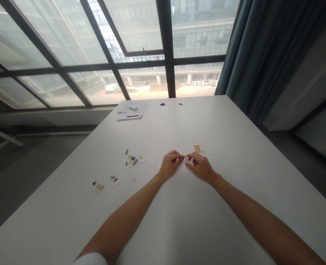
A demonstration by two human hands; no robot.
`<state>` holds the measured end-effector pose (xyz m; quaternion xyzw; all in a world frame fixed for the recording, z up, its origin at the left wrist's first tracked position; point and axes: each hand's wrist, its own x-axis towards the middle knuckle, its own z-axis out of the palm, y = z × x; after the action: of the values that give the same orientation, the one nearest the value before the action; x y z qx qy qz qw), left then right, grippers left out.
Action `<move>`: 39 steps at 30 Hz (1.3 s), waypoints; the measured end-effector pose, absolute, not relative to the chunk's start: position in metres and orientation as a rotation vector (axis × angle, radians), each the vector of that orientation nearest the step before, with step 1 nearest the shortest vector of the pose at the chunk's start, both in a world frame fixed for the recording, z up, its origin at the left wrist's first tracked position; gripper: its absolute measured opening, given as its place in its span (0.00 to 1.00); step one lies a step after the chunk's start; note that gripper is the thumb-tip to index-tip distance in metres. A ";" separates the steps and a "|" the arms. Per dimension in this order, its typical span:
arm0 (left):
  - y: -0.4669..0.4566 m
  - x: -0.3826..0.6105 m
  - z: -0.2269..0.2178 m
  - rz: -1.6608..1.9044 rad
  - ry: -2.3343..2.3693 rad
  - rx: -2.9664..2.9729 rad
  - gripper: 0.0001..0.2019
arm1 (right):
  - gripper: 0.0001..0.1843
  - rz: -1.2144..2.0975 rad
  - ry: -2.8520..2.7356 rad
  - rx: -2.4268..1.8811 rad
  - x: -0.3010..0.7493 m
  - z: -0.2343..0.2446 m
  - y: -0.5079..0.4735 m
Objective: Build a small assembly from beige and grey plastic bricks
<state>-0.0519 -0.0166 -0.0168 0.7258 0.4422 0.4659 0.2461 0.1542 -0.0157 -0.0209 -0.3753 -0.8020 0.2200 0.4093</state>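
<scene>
Above the middle of the white table, my two hands meet, fingertips almost touching. My right hand [200,166] pinches a small pale grey piece [186,159], too small to name more exactly, between thumb and fingers. Pressed together at its left edge are the thumb and forefinger of my left hand [171,162]; whether they grip the same piece or something tiny of their own is hidden. Just beyond my right hand lies a tan, brick-like flat piece [197,148] with a pale edge. Left of my hands is a loose group of small grey, tan and cream pieces [134,161].
More small pieces lie nearer on the left, among them a tan one [99,187] and a cream one [116,182]. Papers [132,111] rest at the table's far left, beside a round dark cable hole [163,104]. Windows and a blue curtain [245,55] stand behind the table [196,221].
</scene>
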 end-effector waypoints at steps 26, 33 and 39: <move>-0.016 -0.052 -0.017 1.261 1.202 1.986 0.07 | 0.13 0.552 -2.028 -0.933 0.155 -0.023 -0.015; -0.016 -0.052 -0.017 1.268 1.199 1.983 0.07 | 0.12 0.550 -2.019 -0.945 0.155 -0.022 -0.015; -0.017 -0.052 -0.016 1.266 1.203 1.978 0.07 | 0.13 0.555 -2.020 -0.946 0.155 -0.021 -0.016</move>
<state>-0.0516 -0.0173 -0.0156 0.7261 0.4417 0.4646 0.2488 0.1546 -0.0163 -0.0208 -0.3755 -0.8020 0.2203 0.4090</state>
